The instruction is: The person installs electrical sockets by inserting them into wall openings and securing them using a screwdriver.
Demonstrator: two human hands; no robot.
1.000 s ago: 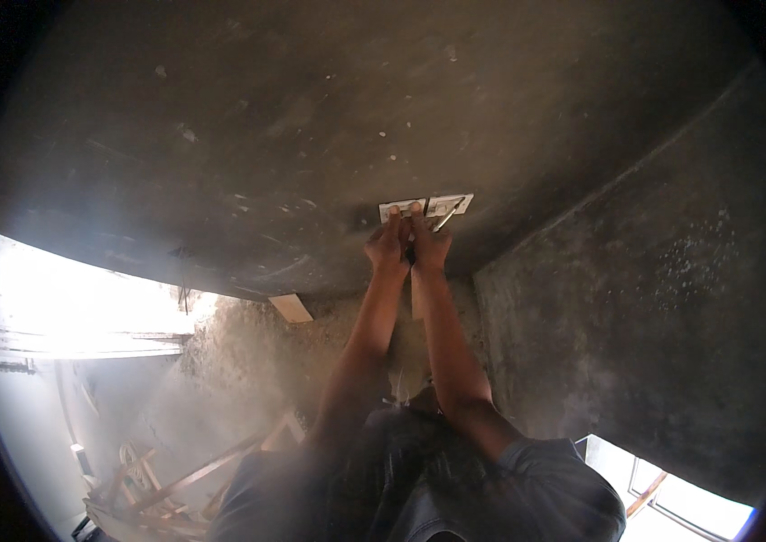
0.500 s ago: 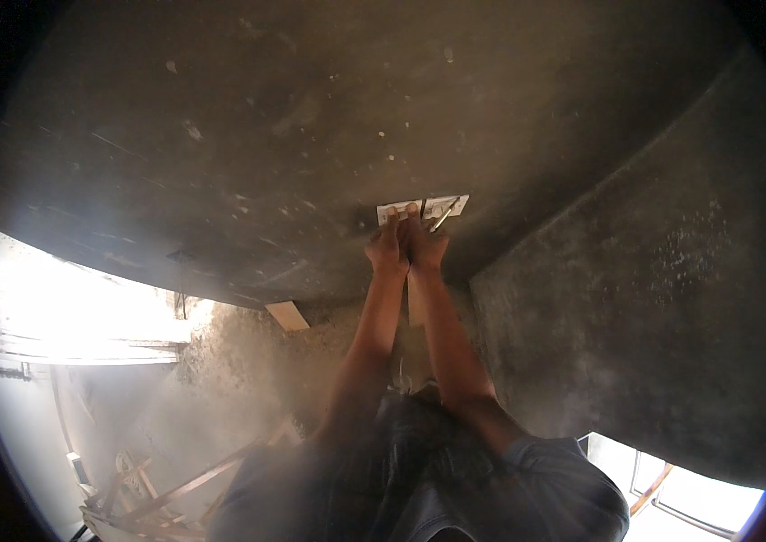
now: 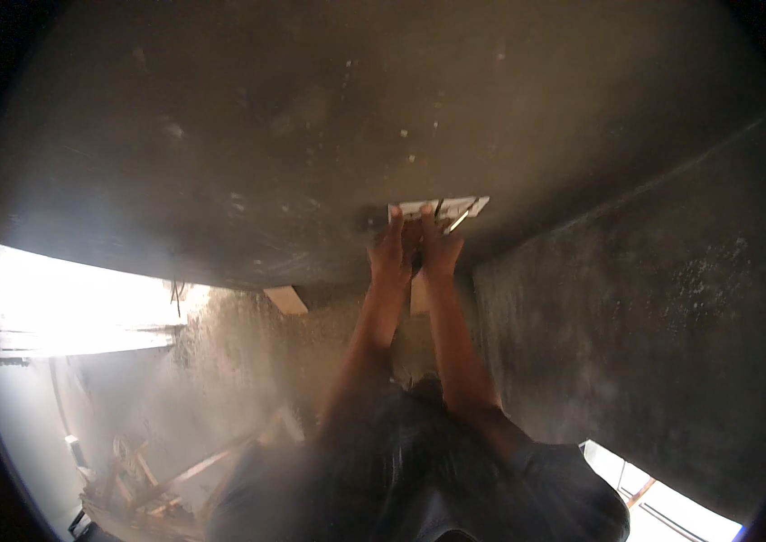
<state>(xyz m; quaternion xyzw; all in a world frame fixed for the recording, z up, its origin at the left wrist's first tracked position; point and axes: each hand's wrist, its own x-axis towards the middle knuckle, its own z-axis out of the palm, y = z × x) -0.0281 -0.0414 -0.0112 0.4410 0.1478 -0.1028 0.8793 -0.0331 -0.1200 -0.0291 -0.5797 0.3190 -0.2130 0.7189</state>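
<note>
A white, two-part rectangular plate [image 3: 481, 204], like a switch or socket plate, sits on the dark grey plastered wall ahead of me. My left hand [image 3: 388, 255] is closed at its left part, with the thumb pressed up against its face. Right beside it, my right hand [image 3: 440, 253] has its thumb on the plate near the middle. From the right hand a thin, pale rod [image 3: 458, 219], like a screwdriver shaft, slants up to the right across the plate. The fingers under the plate are mostly hidden, and fine detail is blurred.
Another dark wall [image 3: 618, 316] meets this one in a corner at the right. Below stands a pale board piece [image 3: 286, 300]. Wooden scraps [image 3: 144, 483] lie at the lower left. Bright openings show at left [image 3: 76, 303] and lower right.
The plate and both hands appear slightly farther right in the view as the head shifts. Both hands stay at the plate, and the rod remains in the right hand.
</note>
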